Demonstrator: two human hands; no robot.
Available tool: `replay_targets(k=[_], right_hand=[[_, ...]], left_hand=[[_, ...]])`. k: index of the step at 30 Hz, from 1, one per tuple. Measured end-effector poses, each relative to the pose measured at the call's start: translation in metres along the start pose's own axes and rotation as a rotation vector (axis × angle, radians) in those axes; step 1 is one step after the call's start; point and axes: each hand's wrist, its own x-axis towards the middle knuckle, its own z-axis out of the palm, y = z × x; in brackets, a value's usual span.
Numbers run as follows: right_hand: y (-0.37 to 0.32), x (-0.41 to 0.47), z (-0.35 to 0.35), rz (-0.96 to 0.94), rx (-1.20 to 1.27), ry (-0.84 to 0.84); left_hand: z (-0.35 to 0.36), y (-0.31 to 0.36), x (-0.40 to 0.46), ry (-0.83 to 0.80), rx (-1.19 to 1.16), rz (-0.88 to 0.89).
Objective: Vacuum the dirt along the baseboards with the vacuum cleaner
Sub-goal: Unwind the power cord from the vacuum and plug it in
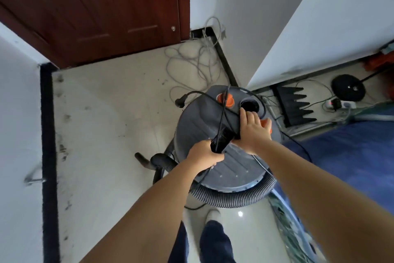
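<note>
I'm looking at a pale tiled floor (110,113) with dirt specks (64,149) along the black baseboard (48,134). Vacuum cleaner (198,126) stands on it. Loose grey cables (191,64) nearby.

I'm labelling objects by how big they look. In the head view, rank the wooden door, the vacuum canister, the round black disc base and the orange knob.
1. wooden door
2. vacuum canister
3. round black disc base
4. orange knob

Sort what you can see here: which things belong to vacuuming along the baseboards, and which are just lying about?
Job:
vacuum
hose
cord
baseboard
dirt
left hand, gripping the handle
right hand, on the vacuum's top

Lying about:
grey cable
power strip
black foam
round base
</note>
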Motion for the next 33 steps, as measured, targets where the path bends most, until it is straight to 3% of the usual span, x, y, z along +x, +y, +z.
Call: replay_targets(k=[10,33], right_hand=[[-0.041,-0.072,0.042,-0.248,-0.111,0.018],[-0.081,-0.329,0.192,-0.767,-0.383,0.008]], left_hand=[[0.053,-0.061,-0.099,0.191,-0.123,-0.101],[0.294,-0.164,-0.368,0.550,-0.563,-0.317]])
